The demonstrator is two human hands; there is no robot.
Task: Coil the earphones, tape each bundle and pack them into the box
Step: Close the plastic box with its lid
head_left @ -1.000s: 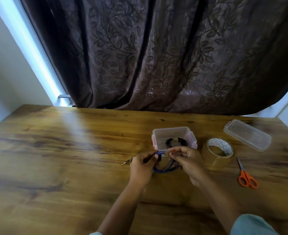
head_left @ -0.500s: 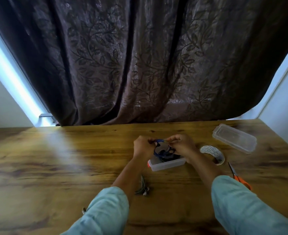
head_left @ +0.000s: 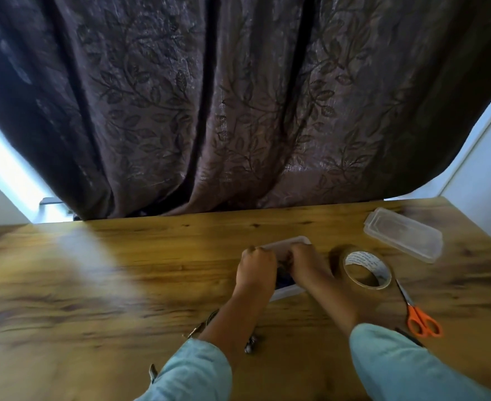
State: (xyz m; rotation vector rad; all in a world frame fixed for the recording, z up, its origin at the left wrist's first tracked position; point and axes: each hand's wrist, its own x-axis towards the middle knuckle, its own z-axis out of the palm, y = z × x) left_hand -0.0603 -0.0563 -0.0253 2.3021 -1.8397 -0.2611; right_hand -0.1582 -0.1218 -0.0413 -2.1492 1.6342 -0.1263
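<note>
The clear plastic box [head_left: 287,293] stands on the wooden table, mostly covered by my hands. My left hand [head_left: 256,267] and my right hand [head_left: 308,263] are side by side over the box, knuckles up and fingers curled down into it. Between them a sliver of the blue earphone bundle [head_left: 284,280] shows inside the box; both hands seem to hold it, though the fingertips are hidden. Another loose earphone [head_left: 250,347] lies on the table under my left forearm, partly covered.
A brown tape roll [head_left: 383,280] lies just right of the box. Orange-handled scissors [head_left: 420,318] sit further right and nearer me. The clear box lid [head_left: 403,234] rests at the far right. A dark curtain [head_left: 238,111] hangs behind the table's far edge.
Both hands carried the blue bundle from in front of the box to above it, then lowered it inside. The camera tilted and moved nearer.
</note>
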